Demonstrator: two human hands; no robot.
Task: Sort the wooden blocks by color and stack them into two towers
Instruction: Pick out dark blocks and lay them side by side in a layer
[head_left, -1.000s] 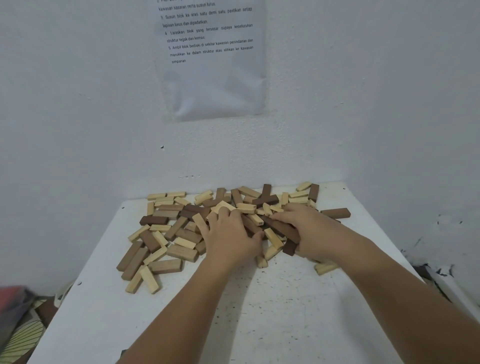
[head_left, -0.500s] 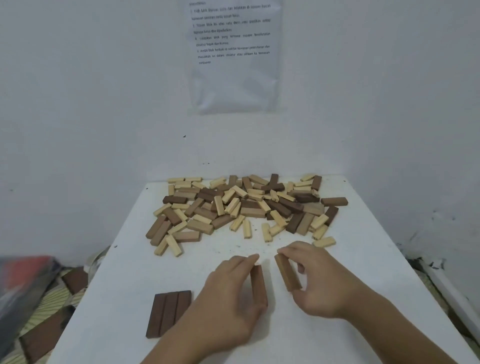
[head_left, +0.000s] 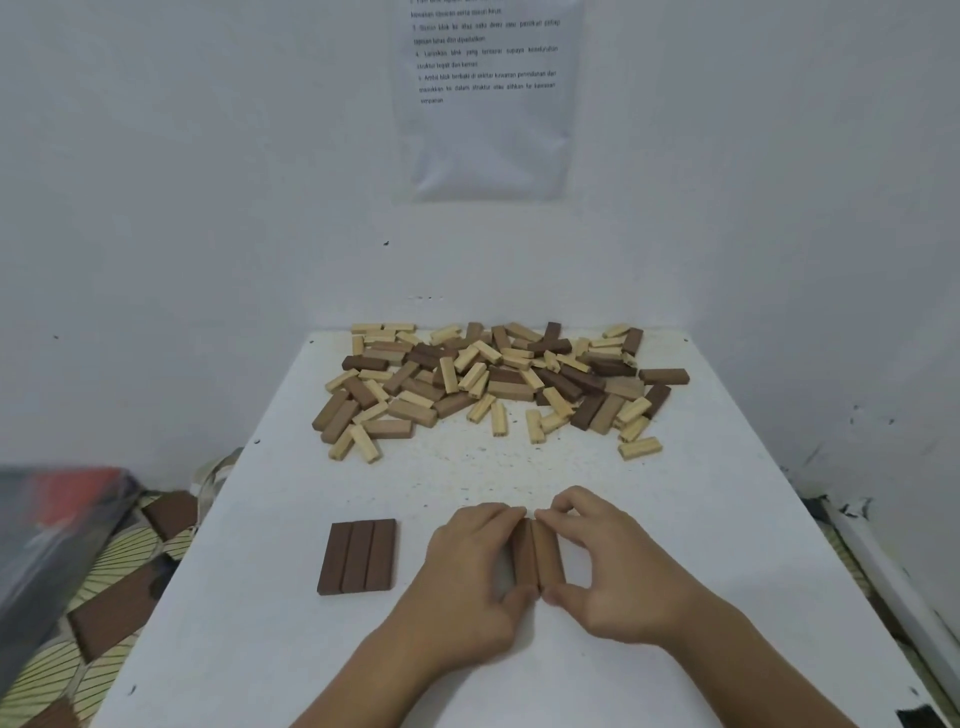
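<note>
Pinching two touching brown blocks (head_left: 548, 556), left hand (head_left: 462, 571) and right hand (head_left: 618, 577); long axes seemingly point away.

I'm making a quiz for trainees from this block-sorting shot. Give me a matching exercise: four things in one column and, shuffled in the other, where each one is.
Things
1. row of three dark blocks
2. pair of brown blocks
3. mixed pile of blocks
4. printed sheet

Places
a. on the wall
b. pinched between the left hand and the right hand
c. at the far end of the table
d. lying flat, untouched, left of both hands

Pairs: 1-d, 2-b, 3-c, 4-a
</note>
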